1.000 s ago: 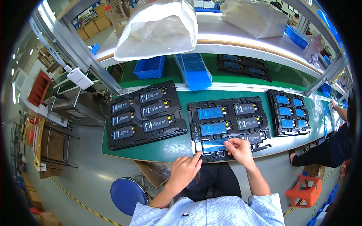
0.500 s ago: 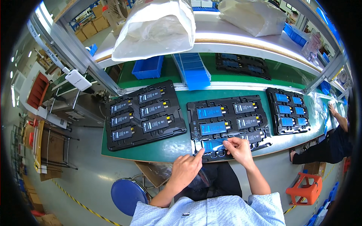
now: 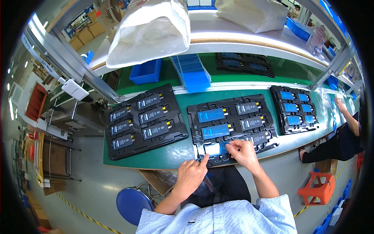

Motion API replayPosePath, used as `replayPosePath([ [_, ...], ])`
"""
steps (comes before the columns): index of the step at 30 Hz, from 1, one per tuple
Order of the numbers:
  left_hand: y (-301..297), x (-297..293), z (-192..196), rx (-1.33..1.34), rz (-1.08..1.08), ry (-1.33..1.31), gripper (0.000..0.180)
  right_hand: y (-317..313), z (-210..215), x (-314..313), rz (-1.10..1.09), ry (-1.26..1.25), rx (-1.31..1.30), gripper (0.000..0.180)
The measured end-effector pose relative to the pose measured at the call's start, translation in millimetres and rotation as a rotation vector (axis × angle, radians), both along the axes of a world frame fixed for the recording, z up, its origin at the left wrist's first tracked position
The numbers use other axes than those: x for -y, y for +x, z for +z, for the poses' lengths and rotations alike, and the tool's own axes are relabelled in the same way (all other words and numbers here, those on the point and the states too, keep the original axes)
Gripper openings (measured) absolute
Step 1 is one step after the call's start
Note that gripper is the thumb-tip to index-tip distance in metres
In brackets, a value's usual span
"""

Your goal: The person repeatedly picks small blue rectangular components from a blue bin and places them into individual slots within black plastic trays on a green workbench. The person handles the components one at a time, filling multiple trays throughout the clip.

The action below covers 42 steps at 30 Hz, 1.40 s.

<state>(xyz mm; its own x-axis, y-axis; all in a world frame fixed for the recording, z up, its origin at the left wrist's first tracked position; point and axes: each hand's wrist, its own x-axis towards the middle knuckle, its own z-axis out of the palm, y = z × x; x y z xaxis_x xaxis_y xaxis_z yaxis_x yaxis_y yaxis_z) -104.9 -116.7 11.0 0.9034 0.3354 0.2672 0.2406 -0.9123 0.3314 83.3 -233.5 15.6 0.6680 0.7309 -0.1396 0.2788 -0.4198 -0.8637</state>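
Observation:
In front of me lies a black moulded tray with flat battery packs in its slots. Two packs in its left column, including a blue-covered battery pack, have blue faces; the right column holds dark ones such as a black battery pack. Over the nearest left slot lies a shiny blue film. My right hand pinches its right end between thumb and fingers. My left hand touches the left end with an outstretched index finger, its other fingers loosely bent; it grips nothing.
A tray of black packs stands left, a tray of blue packs right. Behind are a stack of blue sheets and a blue bin, under a shelf. Another person's hand is at far right.
The view has shifted slightly, moving the trays left in the picture. Both hands stay at the same slot; the film now reflects brightly over its left part.

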Motion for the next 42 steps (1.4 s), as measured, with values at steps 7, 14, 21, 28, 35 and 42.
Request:
replayPosePath([
  [7,2,0,0,-0.025,0.002,-0.002,0.034,-4,7,-7,0.093,-0.203,0.502,0.022],
  [14,-24,2,39,0.000,-0.095,-0.532,0.041,-10,26,41,0.228,-0.193,0.277,0.027],
  [21,-22,38,24,0.323,-0.045,-0.859,0.056,-24,-8,89,0.504,0.248,-0.278,0.027],
  [28,-2,51,8,0.477,-0.135,-1.377,0.070,-30,13,100,0.236,0.384,-0.091,0.012],
  [35,9,59,7,0.377,-0.028,-1.162,0.063,-21,24,108,0.090,0.426,0.089,0.024],
  [42,21,73,15,0.240,0.027,-1.043,0.053,2,19,125,0.231,0.410,-0.118,0.020],
])
